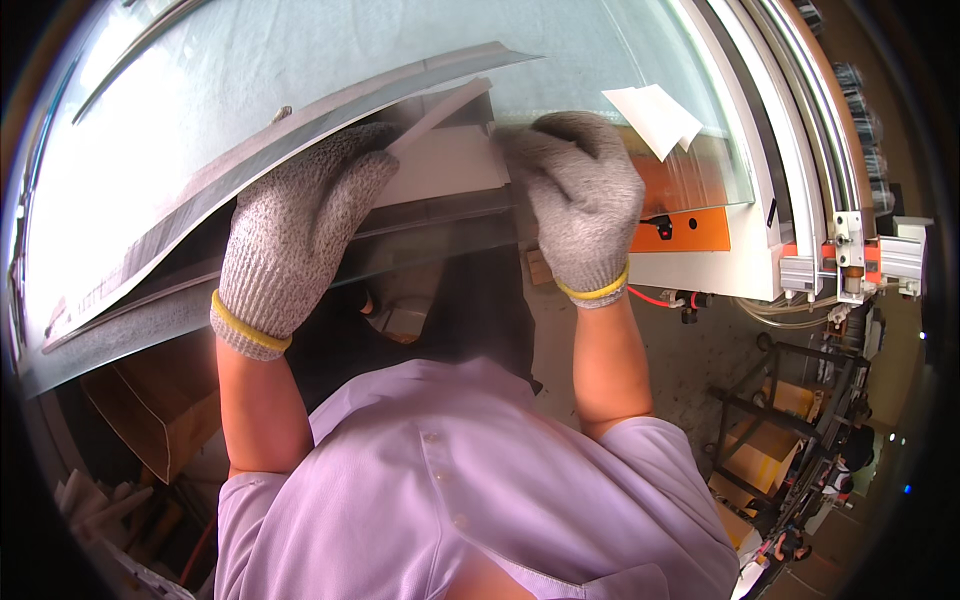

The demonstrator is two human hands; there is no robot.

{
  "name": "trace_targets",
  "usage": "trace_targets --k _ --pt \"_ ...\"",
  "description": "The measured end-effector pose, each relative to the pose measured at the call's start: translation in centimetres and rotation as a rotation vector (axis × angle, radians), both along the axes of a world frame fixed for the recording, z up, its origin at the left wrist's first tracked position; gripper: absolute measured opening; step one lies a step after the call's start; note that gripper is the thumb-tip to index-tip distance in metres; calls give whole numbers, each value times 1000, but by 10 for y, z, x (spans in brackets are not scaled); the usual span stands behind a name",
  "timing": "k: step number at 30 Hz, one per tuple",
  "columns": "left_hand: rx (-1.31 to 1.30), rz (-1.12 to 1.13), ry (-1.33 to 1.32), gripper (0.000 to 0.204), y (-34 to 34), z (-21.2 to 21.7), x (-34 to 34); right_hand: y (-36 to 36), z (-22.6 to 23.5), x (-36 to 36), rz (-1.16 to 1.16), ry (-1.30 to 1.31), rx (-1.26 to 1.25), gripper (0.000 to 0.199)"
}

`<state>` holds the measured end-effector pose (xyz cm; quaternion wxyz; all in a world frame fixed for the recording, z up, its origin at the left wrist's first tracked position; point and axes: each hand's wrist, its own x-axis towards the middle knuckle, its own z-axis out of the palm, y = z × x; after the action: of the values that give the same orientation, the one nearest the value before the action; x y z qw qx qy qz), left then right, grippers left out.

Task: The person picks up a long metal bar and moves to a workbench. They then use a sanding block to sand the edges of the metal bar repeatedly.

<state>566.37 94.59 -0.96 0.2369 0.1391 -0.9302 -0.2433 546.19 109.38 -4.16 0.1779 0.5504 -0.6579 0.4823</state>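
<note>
My left hand (300, 215), in a speckled grey knit glove with a yellow cuff, is closed at the edge of a thin grey sheet (215, 190) that lifts and curves over its fingers. Past the thumb a narrow pale strip (442, 115) slants up to the right. Beneath it shows a white flat piece (450, 165). My right hand (585, 195), gloved the same way, has its fingers curled in at the right end of these layers. Its fingertips are slightly blurred, and what they pinch cannot be made out.
A large glass pane (570, 60) covers the table. Folded white paper (655, 115) lies on it, near an orange plate (690, 228). Metal rails (790, 130) border the right side. A black rack (770, 420) holds cardboard at lower right; a cardboard box (150, 410) stands lower left.
</note>
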Motion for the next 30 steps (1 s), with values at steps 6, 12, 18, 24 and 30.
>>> trace_targets --k 6,12,18,24,30 --pt "25 24 -7 32 0 0 -1 13 -5 -31 -381 18 207 12" --pt "9 10 12 32 0 -1 0 -6 18 1 -93 -139 160 11" --pt "131 61 10 31 4 1 -1 -20 21 7 -78 -7 341 11" --pt "-205 -17 152 30 -6 -15 1 -17 29 17 22 242 279 9" --pt "-31 56 141 29 0 -7 0 33 44 28 309 -8 38 6"
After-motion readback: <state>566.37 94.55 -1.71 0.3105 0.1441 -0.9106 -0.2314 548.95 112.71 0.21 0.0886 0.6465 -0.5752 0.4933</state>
